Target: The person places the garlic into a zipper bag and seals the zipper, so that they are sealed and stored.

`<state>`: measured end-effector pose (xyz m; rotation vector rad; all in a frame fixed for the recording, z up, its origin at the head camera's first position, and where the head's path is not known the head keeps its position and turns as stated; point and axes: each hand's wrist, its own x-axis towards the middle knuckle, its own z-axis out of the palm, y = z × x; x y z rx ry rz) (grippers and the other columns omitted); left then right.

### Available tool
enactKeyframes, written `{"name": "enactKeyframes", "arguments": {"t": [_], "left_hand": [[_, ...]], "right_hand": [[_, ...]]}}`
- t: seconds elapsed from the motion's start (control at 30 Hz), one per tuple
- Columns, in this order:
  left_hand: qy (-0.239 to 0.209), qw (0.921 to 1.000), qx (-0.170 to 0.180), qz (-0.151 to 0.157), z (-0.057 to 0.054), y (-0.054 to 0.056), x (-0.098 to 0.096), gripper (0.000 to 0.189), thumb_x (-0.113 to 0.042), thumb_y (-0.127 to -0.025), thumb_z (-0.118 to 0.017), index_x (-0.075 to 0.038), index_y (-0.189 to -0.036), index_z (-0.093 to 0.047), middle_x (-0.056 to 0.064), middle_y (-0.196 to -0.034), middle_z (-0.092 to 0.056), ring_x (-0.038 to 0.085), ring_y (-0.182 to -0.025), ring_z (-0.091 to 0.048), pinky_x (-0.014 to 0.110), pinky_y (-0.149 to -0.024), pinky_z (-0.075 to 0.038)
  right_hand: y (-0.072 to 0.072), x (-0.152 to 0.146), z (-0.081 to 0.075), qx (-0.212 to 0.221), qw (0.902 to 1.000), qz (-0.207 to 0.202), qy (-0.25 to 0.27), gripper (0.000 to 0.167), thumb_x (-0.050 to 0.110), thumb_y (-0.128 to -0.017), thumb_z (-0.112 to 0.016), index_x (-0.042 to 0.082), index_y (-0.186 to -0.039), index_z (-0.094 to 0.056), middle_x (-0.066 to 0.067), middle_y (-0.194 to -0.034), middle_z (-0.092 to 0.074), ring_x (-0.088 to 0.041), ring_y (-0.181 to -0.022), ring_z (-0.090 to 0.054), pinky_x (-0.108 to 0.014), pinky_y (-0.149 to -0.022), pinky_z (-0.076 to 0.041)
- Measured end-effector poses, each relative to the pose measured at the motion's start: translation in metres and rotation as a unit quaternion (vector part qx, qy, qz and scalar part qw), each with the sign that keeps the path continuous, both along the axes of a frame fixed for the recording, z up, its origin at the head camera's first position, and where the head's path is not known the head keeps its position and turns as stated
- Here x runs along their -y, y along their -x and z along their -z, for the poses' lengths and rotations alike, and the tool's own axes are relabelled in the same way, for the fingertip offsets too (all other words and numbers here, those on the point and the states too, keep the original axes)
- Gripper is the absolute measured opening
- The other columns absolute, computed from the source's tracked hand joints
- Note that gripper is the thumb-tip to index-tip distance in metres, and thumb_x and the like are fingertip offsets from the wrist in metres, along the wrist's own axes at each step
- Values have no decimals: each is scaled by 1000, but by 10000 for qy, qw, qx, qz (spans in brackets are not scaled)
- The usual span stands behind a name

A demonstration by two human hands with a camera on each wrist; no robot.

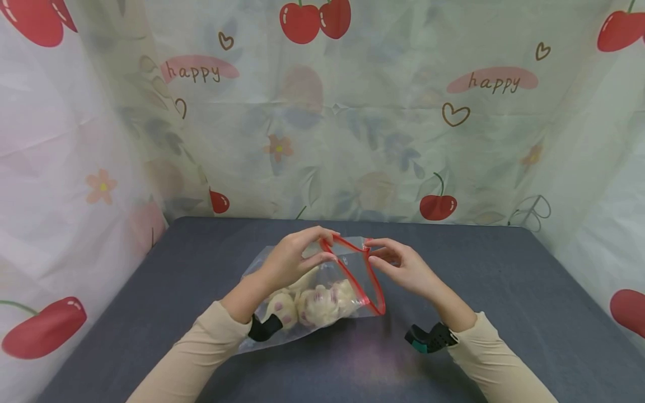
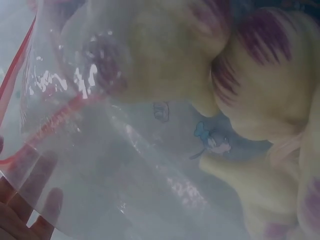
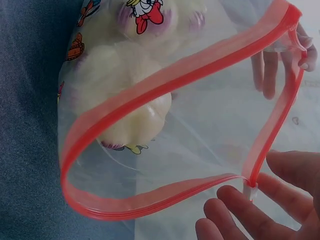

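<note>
A clear zip bag (image 1: 322, 274) with a red zip rim lies on its side, its mouth facing right. Several garlic bulbs (image 1: 317, 305), pale with purple streaks, are inside it; in the right wrist view one garlic bulb (image 3: 125, 100) shows through the film. My left hand (image 1: 299, 254) pinches the rim at the mouth's upper left corner between thumb and fingers. At the opposite end of the rim, my right hand (image 1: 403, 266) pinches the edge; the right wrist view shows its thumb and index finger by a small clear slider (image 3: 250, 190). The mouth gapes between both hands.
The bag rests on a dark grey table (image 1: 478, 268). A printed curtain (image 1: 353, 140) with cherries and hearts hangs behind and at both sides. A thin looped cord (image 1: 531, 210) lies by the table's far right corner.
</note>
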<state>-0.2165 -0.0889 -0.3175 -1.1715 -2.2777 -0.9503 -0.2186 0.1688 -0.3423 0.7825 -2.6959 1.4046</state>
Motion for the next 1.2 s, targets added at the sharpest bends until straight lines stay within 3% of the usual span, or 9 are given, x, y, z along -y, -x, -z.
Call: {"name": "enactKeyframes", "arguments": {"t": [0.27, 0.6, 0.7, 0.8, 0.93, 1.0, 1.1, 1.2], "left_hand": [[128, 9998, 70, 102, 2, -3, -5, 31, -18, -80, -72, -9, -107, -60, 2, -101, -66, 12, -89, -64, 29, -82, -53], [292, 9994, 120, 173, 4, -6, -8, 28, -18, -81, -72, -12, -106, -60, 6, -124, -61, 16, -104, -62, 30, -86, -52], [279, 9994, -28, 191, 2, -9, -9, 30, -19, -82, -72, -11, -109, -61, 8, -128, -58, 18, -111, -60, 31, -90, -51], [215, 9987, -401, 215, 1, -15, -12, 32, -19, -81, -73, -10, -109, -62, 8, -128, -58, 19, -116, -58, 31, -93, -50], [34, 9932, -1053, 499, -3, -27, -20, 34, -20, -78, -76, -8, -107, -63, 8, -118, -64, 18, -112, -59, 27, -94, -49], [-13, 9901, -1166, 786, -3, -34, -26, 35, -20, -77, -76, -8, -107, -63, 6, -112, -66, 16, -107, -62, 24, -94, -48], [175, 9878, -966, 1208, 0, -44, -36, 33, -22, -78, -75, -8, -106, -64, 2, -103, -68, 11, -98, -63, 16, -88, -48], [631, 9869, -439, 1415, 8, -52, -43, 32, -25, -80, -74, -10, -107, -64, -2, -98, -67, 6, -87, -62, 10, -78, -47]], "right_hand": [[3, -1, 0, 124, 9999, 103, -43, 36, 21, -93, -58, 5, -126, -55, -15, -122, -61, -28, -103, -63, -34, -83, -54], [6, -4, 1, 541, 9982, 139, 214, 38, 24, -94, -57, 3, -126, -55, -18, -122, -61, -29, -103, -63, -42, -86, -53], [7, -5, 1, 585, 9978, 162, 250, 39, 24, -94, -57, 1, -126, -55, -19, -121, -61, -29, -104, -64, -41, -86, -54], [9, -6, 2, 643, 9974, 204, 267, 39, 26, -94, -57, 2, -125, -55, -19, -121, -62, -29, -104, -63, -39, -85, -54], [10, -8, 3, 701, 9970, 196, 280, 40, 27, -95, -56, 1, -125, -55, -19, -122, -61, -29, -106, -63, -39, -86, -54], [11, -9, 3, 746, 9965, 202, 313, 41, 27, -95, -55, 0, -126, -54, -20, -123, -60, -30, -106, -62, -39, -86, -54], [12, -11, 3, 836, 9955, 237, 370, 41, 27, -95, -55, -1, -126, -54, -21, -124, -59, -30, -107, -62, -38, -87, -54], [13, -12, 3, 941, 9942, 319, 400, 40, 27, -95, -56, 0, -125, -55, -21, -122, -60, -29, -106, -62, -38, -87, -54]]}}
